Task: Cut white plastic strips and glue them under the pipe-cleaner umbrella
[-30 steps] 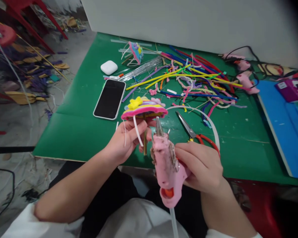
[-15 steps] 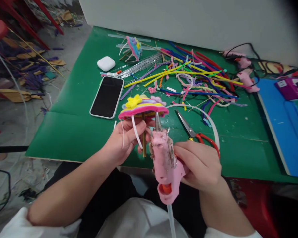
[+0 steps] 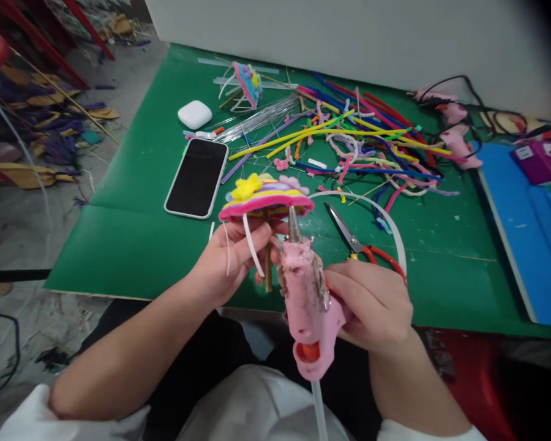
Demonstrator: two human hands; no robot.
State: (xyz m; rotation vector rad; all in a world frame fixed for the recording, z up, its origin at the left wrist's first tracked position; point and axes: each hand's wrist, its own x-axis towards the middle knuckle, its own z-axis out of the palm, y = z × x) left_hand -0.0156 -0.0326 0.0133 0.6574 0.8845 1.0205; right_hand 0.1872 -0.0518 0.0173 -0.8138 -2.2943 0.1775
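My left hand (image 3: 232,257) is closed on a small pipe-cleaner umbrella (image 3: 266,199), its dome striped pink and yellow with a yellow flower on top. A brown stick hangs below the dome, and white strips dangle from its underside. In my right hand (image 3: 371,300) is a pink hot glue gun (image 3: 303,300), held by its handle, with a clear glue stick out of its back end. The metal nozzle points up at the dome's pink rim near its right end; whether they touch I cannot tell. The fingers behind the stick are partly hidden.
Red-handled scissors (image 3: 365,245) lie beyond my right hand. A phone (image 3: 196,177) and white case (image 3: 194,114) are on the left. Behind lie loose pipe cleaners (image 3: 349,131) and another small umbrella (image 3: 248,84). A blue board (image 3: 523,245) is at the right.
The glue gun and my right hand have shifted very slightly right and down. The umbrella stays almost in the same place, and both grips are unchanged.
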